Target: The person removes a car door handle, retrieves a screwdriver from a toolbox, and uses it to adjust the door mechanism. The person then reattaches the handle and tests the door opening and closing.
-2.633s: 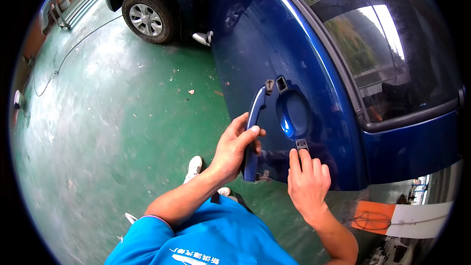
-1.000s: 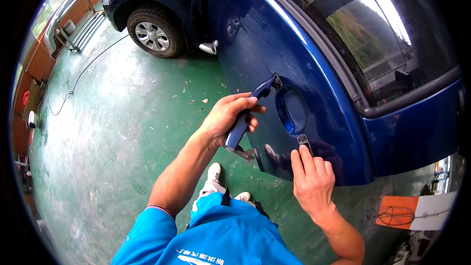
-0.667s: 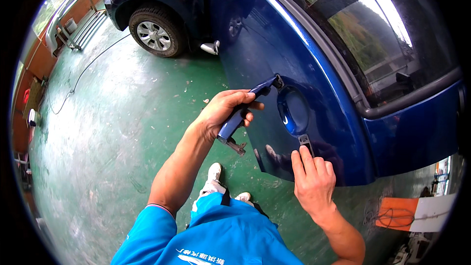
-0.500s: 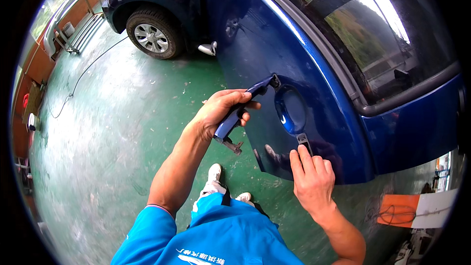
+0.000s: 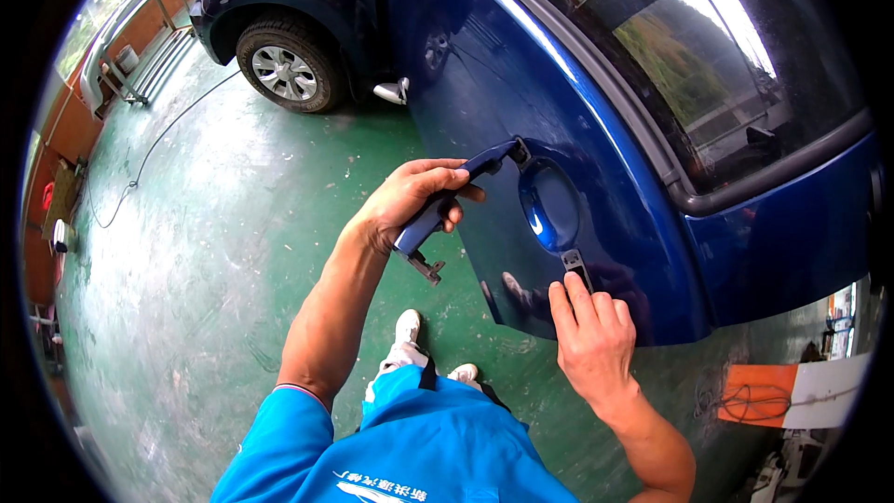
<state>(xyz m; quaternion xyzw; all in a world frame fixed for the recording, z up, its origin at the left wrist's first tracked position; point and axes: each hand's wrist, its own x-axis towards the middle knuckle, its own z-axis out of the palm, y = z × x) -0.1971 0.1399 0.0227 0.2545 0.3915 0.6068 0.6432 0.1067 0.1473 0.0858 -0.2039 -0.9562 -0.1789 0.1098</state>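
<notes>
My left hand [image 5: 424,196] is closed around a blue door handle [image 5: 480,166] with dark fittings at both ends. Its upper end meets the upper opening [image 5: 523,151] of the blue car door [image 5: 624,251]; its lower end sticks out leftward, off the door. Below the oval handle recess [image 5: 552,210], two extended fingertips of my right hand [image 5: 587,345] touch a small black piece [image 5: 574,261] set in the door; the other fingers are slightly bent and the thumb is hidden.
A vehicle's front wheel [image 5: 289,70] stands at top left, near a metal rack [image 5: 154,65] and a cable [image 5: 172,126] on the green floor [image 5: 214,270]. An orange-and-white board [image 5: 759,393] lies at lower right. My shoes are below the door's edge.
Since the earliest frame, my left hand has raised and tilted the handle, bringing its upper end to the upper opening and swinging its lower end left. My right fingers stay at the lower piece.
</notes>
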